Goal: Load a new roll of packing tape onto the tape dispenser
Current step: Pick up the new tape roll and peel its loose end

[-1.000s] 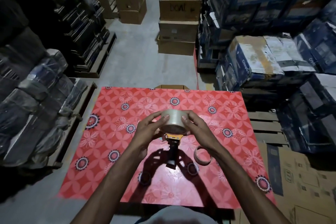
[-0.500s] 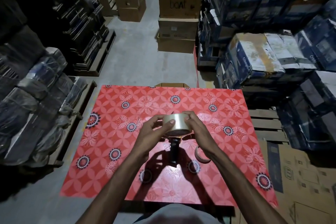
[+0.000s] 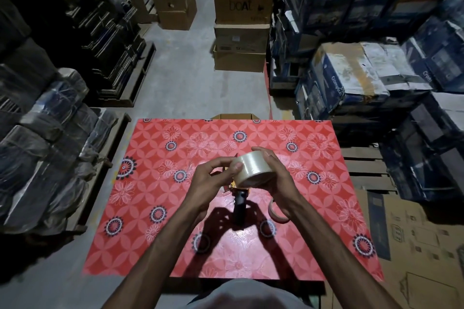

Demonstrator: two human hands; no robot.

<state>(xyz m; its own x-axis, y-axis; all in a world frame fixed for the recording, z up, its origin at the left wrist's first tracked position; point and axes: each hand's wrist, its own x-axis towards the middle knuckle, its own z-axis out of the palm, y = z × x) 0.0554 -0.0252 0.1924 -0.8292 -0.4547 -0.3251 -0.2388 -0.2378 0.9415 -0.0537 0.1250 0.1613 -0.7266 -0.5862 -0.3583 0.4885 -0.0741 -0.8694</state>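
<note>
Nearest, a spent cardboard tape core (image 3: 277, 213) lies on the red floral tablecloth (image 3: 155, 158), just beside the black handle of the tape dispenser (image 3: 239, 208), which rests on the cloth under the hands. Above it, the right hand (image 3: 275, 175) cups the new roll of clear packing tape (image 3: 252, 170) from the far side, fingers curled around its rim. The left hand (image 3: 209, 180) pinches the roll's near face, thumb pressed on it, probably feeling for the loose end. To seat it well, turn the roll so its tape feeds toward the cutter, then press it squarely onto the hub. Beyond the table stand brown cardboard cartons (image 3: 241, 32).
</note>
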